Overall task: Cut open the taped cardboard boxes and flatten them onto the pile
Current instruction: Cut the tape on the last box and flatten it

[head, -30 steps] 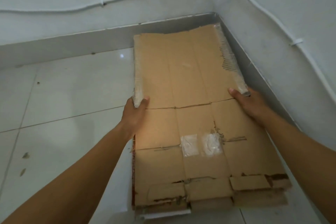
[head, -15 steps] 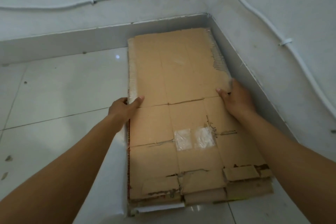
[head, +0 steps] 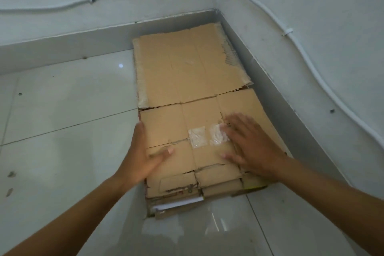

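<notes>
**Nearly flat: open palms on the top sheet of the corner pile**

Squarely in the room's corner, a flattened brown cardboard sheet [head: 193,81] lies on top of a low pile of flattened cardboard [head: 176,203], its far and right edges near the grey skirting. That spot likely keeps the stack out of the way on the glossy white tiled floor [head: 62,120].

The left hand [head: 143,151] lies open along the sheet's left edge, fingers straight and thumb spread over the top face, probably to square the sheet with the layers below. The right hand [head: 247,145] is palm-down with fingers spread and grips nothing. It sits beside two crinkled patches of clear tape [head: 197,137] and seems to press the creased panels flat, though blur hides the contact.

No brand, label or print can be read on the cardboard. Only a yellowish edge [head: 255,185] and a white strip [head: 178,203] show lower in the pile. A white cable [head: 301,48] is clipped along the wall.
</notes>
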Tool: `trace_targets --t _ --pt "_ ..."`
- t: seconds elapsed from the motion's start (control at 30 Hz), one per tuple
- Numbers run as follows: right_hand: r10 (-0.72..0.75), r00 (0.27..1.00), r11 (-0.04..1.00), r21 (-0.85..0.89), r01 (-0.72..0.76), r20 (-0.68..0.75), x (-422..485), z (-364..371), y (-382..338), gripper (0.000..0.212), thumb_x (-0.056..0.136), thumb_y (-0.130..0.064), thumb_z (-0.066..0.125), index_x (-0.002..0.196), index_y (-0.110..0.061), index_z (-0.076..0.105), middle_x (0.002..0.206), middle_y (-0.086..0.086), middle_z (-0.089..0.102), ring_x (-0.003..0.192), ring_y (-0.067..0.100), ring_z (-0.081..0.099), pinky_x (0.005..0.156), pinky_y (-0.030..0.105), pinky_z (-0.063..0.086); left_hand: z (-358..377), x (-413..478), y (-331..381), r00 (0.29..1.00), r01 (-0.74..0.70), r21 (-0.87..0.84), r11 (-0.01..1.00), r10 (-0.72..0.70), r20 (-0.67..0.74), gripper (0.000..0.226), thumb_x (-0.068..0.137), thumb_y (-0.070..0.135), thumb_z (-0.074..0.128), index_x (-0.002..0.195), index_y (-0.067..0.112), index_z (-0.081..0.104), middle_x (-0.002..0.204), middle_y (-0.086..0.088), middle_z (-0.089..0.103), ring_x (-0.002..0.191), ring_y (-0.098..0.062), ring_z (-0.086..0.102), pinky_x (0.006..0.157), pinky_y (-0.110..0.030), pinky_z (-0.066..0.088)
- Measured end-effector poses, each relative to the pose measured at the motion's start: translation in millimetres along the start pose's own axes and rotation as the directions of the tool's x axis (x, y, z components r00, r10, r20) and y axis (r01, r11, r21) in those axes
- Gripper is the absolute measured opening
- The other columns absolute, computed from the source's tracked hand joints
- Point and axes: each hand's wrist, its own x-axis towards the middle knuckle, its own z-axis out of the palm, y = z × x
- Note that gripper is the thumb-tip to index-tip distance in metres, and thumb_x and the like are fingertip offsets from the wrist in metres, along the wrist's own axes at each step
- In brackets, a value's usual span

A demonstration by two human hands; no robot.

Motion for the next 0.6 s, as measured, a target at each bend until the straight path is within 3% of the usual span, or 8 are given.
trace_targets --t 0.07,0.17,0.33,0.5,0.6 --pt "-0.074 0.997 0.997 -0.037 0.074 0.001 -24.7 11.2 -4.5 0.088 0.085 -0.079 0.021 0.148 -0.018 0.029 0.157 0.015 0.019 0.145 0.026 0.005 0.116 0.041 0.006 6.5 -26.2 -6.7 0.992 0.05 0.145 0.988 -0.066 0.109 0.123 0.063 0.068 0.067 0.145 0.038 -0.02 0.156 0.017 -0.023 0.14 0.002 -0.005 0.114 -0.025 0.014" --pt "-0.105 0.993 0.985 -0.135 0.112 0.058 -49.6 26.6 -7.9 0.107 0.073 -0.087 0.035 0.151 -0.015 0.021 0.158 0.017 0.012 0.145 0.035 0.009 0.112 0.051 0.013 9.6 -49.7 -22.1 0.965 0.019 0.27 0.963 -0.088 0.247 0.137 0.05 0.077 0.072 0.131 0.048 -0.035 0.137 0.026 -0.05 0.136 0.001 -0.011 0.114 -0.028 0.019" --pt "-0.071 0.993 0.971 -0.223 0.091 0.098 -53.6 34.6 -10.7 0.131 0.049 -0.077 0.07 0.151 -0.013 0.018 0.156 0.021 0.017 0.142 0.043 0.018 0.107 0.058 0.019 9.7 -60.0 -25.3 0.945 -0.083 0.414 0.906 -0.061 0.323 0.146 0.046 0.082 0.069 0.129 0.044 -0.045 0.132 0.017 -0.058 0.145 -0.017 -0.013 0.118 -0.035 0.022" --pt "-0.022 0.995 0.974 -0.221 0.042 0.092 -54.4 31.6 -12.3 0.13 0.049 -0.076 0.072 0.15 -0.014 0.019 0.154 0.02 0.022 0.141 0.041 0.022 0.105 0.057 0.022 14.7 -59.2 -23.2 0.943 -0.096 0.485 0.869 -0.076 0.324 0.149 0.047 0.079 0.073 0.126 0.042 -0.049 0.133 0.009 -0.059 0.138 -0.02 -0.036 0.12 -0.043 0.007" --pt "0.002 0.996 0.973 -0.231 0.018 0.086 -55.6 34.7 -12.4 0.128 0.05 -0.076 0.071 0.15 -0.014 0.02 0.154 0.02 0.022 0.141 0.041 0.022 0.105 0.058 0.021 15.6 -57.5 -25.2 0.942 -0.085 0.466 0.881 -0.082 0.326 0.15 0.046 0.077 0.075 0.127 0.045 -0.047 0.135 0.012 -0.056 0.137 -0.02 -0.039 0.12 -0.047 0.007"
